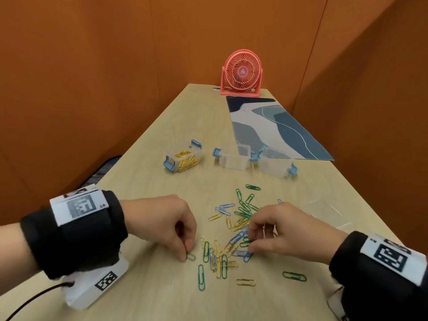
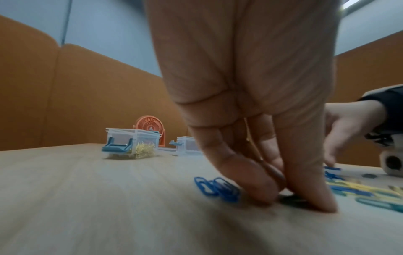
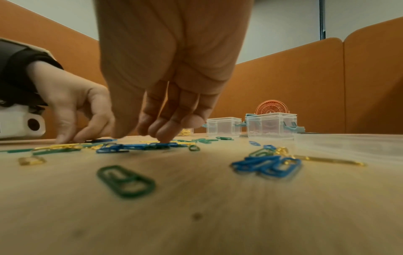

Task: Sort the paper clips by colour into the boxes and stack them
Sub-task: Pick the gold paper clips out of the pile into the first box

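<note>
On the pale wooden table a loose heap of gold, green and blue paper clips lies between the person's two hands. The left hand reaches down with thumb and forefinger closed on a single green paper clip at the heap's left edge (the clip is flat on the wood, pinched at its near end). The right hand has its fingers curled into the thick of the heap, fingertips on a blue paper clip; whether it truly grips the clip or only presses it I cannot tell. Farther back stand three small clear boxes with blue latches: the left box holds gold clips, the middle box and the right box look empty. A clear lid lies beside the right hand. A pink desk fan and a blue patterned mat sit at the far end.
</note>
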`<state>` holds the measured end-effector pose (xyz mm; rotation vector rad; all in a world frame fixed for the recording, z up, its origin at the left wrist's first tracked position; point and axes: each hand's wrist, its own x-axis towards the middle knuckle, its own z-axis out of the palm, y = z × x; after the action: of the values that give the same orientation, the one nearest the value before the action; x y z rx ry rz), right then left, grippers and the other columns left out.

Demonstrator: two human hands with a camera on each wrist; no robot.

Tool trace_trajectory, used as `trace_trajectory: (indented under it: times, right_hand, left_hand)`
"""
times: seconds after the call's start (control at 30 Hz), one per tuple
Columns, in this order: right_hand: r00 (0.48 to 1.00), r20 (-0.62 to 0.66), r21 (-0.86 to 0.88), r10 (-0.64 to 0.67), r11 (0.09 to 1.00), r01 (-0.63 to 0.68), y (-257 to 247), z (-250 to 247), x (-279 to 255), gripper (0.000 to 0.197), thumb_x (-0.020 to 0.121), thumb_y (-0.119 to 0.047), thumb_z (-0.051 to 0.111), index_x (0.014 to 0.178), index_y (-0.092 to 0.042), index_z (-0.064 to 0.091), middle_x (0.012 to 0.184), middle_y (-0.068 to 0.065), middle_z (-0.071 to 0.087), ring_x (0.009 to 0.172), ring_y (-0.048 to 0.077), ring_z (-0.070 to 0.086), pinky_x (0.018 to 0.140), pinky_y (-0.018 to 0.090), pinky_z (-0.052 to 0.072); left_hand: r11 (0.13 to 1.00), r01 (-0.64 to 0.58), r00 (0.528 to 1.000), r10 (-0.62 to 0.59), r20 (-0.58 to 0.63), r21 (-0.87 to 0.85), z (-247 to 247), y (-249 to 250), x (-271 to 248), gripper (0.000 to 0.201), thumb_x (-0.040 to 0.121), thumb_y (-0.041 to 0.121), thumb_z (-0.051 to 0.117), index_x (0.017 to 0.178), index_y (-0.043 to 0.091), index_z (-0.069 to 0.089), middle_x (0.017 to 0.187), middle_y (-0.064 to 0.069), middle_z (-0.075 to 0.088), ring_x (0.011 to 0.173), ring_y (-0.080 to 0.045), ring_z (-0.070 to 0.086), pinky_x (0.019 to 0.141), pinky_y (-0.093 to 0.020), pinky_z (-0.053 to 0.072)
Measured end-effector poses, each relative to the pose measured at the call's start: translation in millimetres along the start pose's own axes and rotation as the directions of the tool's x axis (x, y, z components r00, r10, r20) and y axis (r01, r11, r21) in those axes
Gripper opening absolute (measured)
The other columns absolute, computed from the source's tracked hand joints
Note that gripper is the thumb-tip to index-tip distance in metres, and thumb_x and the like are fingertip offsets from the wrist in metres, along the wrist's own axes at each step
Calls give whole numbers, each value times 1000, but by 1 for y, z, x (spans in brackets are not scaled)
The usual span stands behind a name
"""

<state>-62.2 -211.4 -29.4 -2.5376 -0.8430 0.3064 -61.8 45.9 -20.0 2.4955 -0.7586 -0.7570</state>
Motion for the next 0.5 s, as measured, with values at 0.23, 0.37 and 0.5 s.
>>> trace_trajectory:
  times: [0.23, 0.37, 0.5]
  right_hand:
    - [991, 78, -10, -110, 994, 112, -17, 4, 5, 39, 69, -48, 75, 103, -30, 69, 94, -12, 56, 80, 11, 55, 79, 29, 47]
    - [981, 123, -49, -150, 986, 157, -29, 14, 12, 28, 74, -43, 73, 96, -26, 71, 87, -11, 56, 77, 8, 53, 78, 32, 48]
    - [982, 122, -102, -147, 982, 159, -31, 17, 17, 13, 83, -31, 64, 93, -23, 69, 84, -10, 56, 72, 3, 46, 79, 32, 48]
  left_hand:
    - [990, -141, 984, 140, -109, 0, 8, 9, 10, 30, 67, 33, 83, 95, 28, 74, 89, 6, 64, 76, -11, 59, 70, -15, 46]
    - [991, -137, 985, 136, -102, -2, 12, 8, 18, 17, 71, 29, 80, 85, 22, 75, 86, 5, 65, 78, -9, 57, 69, -15, 45]
    - [995, -100, 990, 98, -107, -16, 12, 5, 14, 9, 77, 25, 76, 80, 19, 72, 81, 4, 68, 72, -8, 59, 65, -10, 42]
